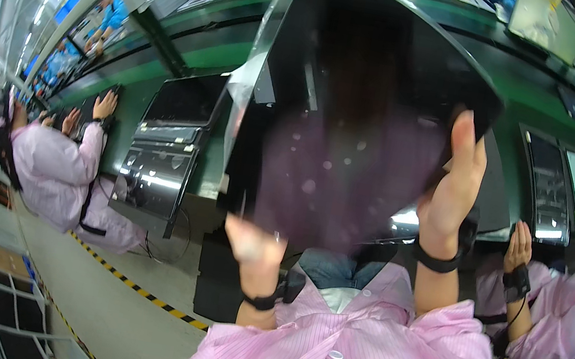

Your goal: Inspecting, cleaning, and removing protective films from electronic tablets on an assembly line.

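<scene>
**Left hand (254,254) and right hand (457,185) on one broad glossy black rectangular panel (355,138)**

Half-curled at the panel's lower left corner, lower centre of the frame: left fingers, too blurred and hidden to tell how tightly closed. Right of centre, partly open around the panel's right edge: right fingers, one digit up against the glossy face, others largely hidden. Panel raised and tilted across the middle of the frame, reaching near the top.

Best, by judgement, to carry the weight on the edges, with fingertips off the face; pale spots visible there, impossible to tell whether marks or reflections. Keep both holds matched to avoid twisting. Mind the translucent whitish sheet (246,80) along the left side, and keep the black wristband (436,259) off the gloss.

Farther out, leave room for dark flat panels at centre left (187,99) and far right (548,177), on the long green worktable (137,86). Watch corners near the pink-clad co-workers at far left (52,155) and far right (565,317).
</scene>
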The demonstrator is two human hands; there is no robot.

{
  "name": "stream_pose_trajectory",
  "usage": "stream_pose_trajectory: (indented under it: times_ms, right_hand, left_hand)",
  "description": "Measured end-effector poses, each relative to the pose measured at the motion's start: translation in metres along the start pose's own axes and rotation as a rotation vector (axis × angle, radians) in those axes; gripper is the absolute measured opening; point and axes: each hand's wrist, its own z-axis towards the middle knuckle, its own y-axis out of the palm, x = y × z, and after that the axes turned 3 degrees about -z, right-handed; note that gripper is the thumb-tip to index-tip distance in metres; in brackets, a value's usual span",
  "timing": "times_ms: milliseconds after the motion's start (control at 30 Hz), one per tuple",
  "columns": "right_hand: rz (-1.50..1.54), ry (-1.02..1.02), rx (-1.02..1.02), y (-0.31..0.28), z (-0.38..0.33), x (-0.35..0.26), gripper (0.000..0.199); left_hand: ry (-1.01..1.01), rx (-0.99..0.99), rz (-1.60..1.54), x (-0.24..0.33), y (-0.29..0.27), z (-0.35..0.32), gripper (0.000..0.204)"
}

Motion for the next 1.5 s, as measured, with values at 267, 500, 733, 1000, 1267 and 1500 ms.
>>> stream_pose_trajectory:
  times_ms: [267,500,733,1000,1267,1500]
  right_hand:
    - [0.520,0.763,-0.120,-0.003,0.007,-0.028,0.026]
    - [0.576,1.026,-0.139,-0.018,0.010,-0.019,0.021]
    - [-0.081,0.691,-0.133,-0.109,-0.025,0.005,0.022]
    - [-0.524,0.586,-0.219,-0.176,0.118,0.003,0.029]
    - [-1.356,0.103,-0.283,-0.210,0.146,0.064,0.049]
    - [-1.631,-0.207,-0.740,-0.085,0.004,0.053,0.040]
  left_hand:
    - [-0.147,-0.110,0.066,0.033,0.041,-0.067,0.042]
    - [-0.122,-0.062,0.363,0.027,0.055,-0.062,0.039]
    - [-0.549,-0.760,1.163,0.029,0.079,-0.039,0.041]
    - [0.056,-0.306,1.570,-0.005,0.025,-0.010,0.034]
    - [-0.096,-0.212,1.687,-0.030,-0.001,-0.006,0.063]
    - [0.012,-0.085,1.862,-0.055,-0.016,0.022,0.048]
